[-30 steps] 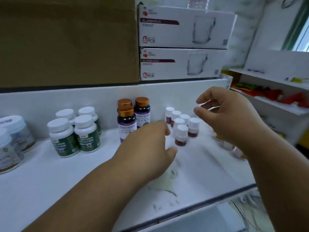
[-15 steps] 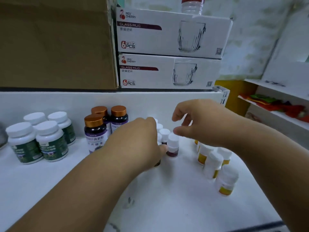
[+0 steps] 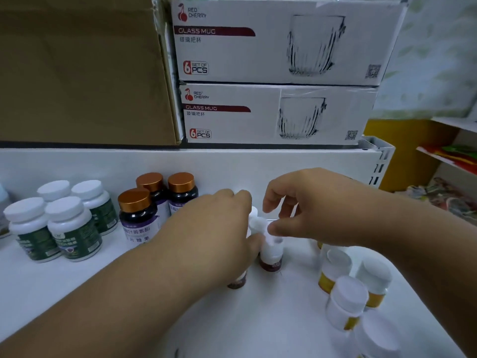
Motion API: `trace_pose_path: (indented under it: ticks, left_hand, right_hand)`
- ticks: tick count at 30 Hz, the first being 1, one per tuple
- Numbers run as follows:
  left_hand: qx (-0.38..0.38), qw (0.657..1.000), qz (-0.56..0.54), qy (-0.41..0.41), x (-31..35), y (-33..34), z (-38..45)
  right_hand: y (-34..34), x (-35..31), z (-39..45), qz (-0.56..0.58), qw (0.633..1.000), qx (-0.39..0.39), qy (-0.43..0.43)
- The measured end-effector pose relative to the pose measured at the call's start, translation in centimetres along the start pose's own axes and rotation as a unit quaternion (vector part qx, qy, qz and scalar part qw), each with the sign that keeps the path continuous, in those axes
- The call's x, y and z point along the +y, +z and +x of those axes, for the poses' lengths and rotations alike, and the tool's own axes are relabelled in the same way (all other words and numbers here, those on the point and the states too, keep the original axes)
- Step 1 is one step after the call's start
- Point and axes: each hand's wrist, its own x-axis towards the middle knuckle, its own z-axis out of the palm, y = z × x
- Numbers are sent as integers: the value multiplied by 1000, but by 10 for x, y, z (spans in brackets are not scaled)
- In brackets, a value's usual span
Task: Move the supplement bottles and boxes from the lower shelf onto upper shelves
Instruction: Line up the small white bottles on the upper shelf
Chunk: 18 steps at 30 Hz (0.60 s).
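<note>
Now both hands among small white-capped bottles on the white shelf.

Left hand curled round one small dark-banded bottle; right hand pinching a white cap beside it. Left: green-labelled bottles, copper-capped dark bottles. Right: yellow-banded bottles. Above: cardboard carton, two stacked glass mug boxes, contents unseen.
</note>
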Motion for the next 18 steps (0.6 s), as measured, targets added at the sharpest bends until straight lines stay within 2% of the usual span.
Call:
trace_pose_path:
  ticks: [6,18]
  left_hand:
    - [12,998,-51,-21,-9,12,4]
    - [-1,983,-172,-69,-20,25,8]
  right_hand:
    - [4,0,14,-26,999,-44,-7]
    - [13,-5,39,-57,997,-43,29]
